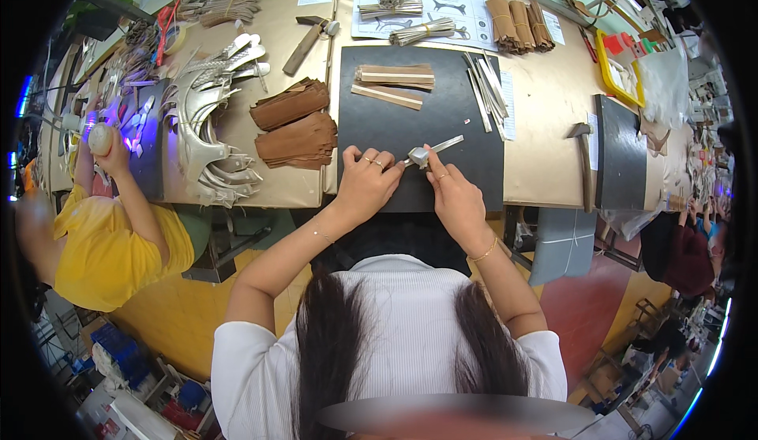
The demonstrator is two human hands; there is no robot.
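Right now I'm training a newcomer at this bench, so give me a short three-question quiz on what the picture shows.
1. True or false: both hands touch the silver strip.
2. The strip lies over which surface: A the black mat, B bare brown paper, C the floor?
3. What lies left of the mat?

Key: 1 true: left hand and right hand pinch it. 2 A. 3 The stacks of brown pieces.

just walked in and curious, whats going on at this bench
A person at a workbench holds a small grey strip piece over a black mat, left hand and right hand pinching it together. Stacks of brown pieces lie to the left, and a hammer to the right. A co-worker in yellow works nearby.
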